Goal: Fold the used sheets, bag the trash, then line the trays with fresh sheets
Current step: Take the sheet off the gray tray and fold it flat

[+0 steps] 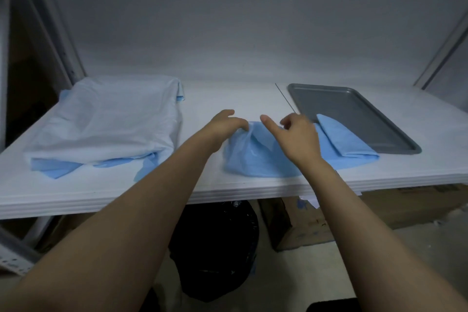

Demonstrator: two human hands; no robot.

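Two bare forearms reach over a white table (215,99). The left hand (225,125) pinches a crumpled blue sheet (253,157) at mid-table. The right hand (296,134) is above it, forefinger out, grip unclear. One folded sheet (347,142) overlaps an unlined grey tray (354,106). A rumpled pile (106,121) lies left. Folding looks partly done; bagging and lining remain.

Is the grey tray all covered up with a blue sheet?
No, the grey tray is mostly bare metal; only a folded blue sheet lies over its near left edge.
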